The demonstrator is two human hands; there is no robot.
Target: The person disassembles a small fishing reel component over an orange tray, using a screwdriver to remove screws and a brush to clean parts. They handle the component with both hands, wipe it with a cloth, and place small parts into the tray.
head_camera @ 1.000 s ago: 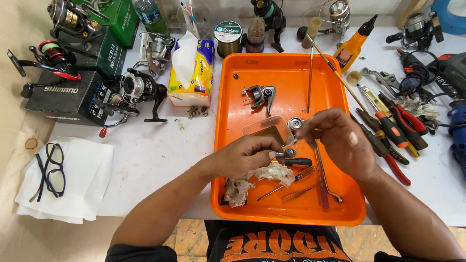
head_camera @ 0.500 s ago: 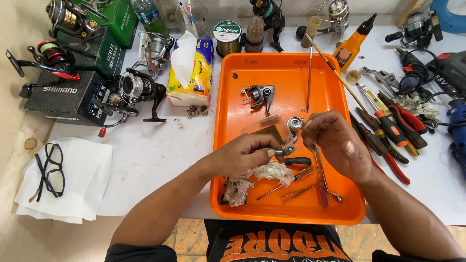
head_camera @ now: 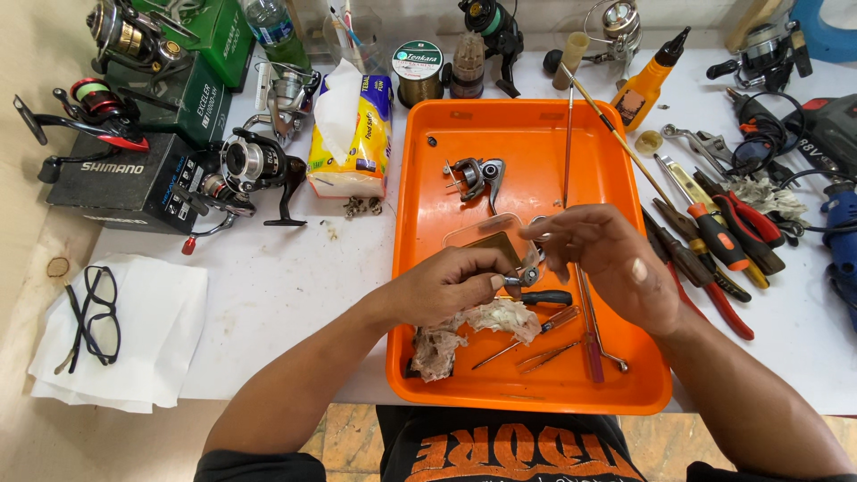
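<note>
Surface: white bench (head_camera: 295, 295), scuffed and crowded, with a tan floor visible along its left and near edges; landmark for all positions is the orange tray (head_camera: 536, 143) at centre. Both hands work over the tray's middle. Left hand (head_camera: 446, 286) is closed, pinching a small metal reel part (head_camera: 522, 278) between thumb and forefinger; right hand (head_camera: 607, 263) has its fingers curled narrow, tips meeting the same part from the right, so whether it grips or only touches I cannot tell. In the tray: one grey reel body piece (head_camera: 473, 174) toward the far side, one clear plastic lid (head_camera: 486, 236) just beyond the hands, one soiled rag (head_camera: 469, 330) at the near left under the left hand, one black-handled tool (head_camera: 546, 297) beside the rag, one thin rod (head_camera: 568, 143) lying lengthwise. Left of the tray: one yellow tissue pack (head_camera: 357, 134), one spinning reel (head_camera: 250, 170) standing free, two more reels (head_camera: 98, 112) on boxes, one black box (head_camera: 116, 183), two green boxes (head_camera: 192, 89), one pair of eyeglasses (head_camera: 94, 312) on a white cloth (head_camera: 152, 348). Beyond the tray: one line spool (head_camera: 417, 70). Right of the tray: one orange oil bottle (head_camera: 647, 85), a heap of pliers and screwdrivers (head_camera: 714, 241), count unclear.
</note>
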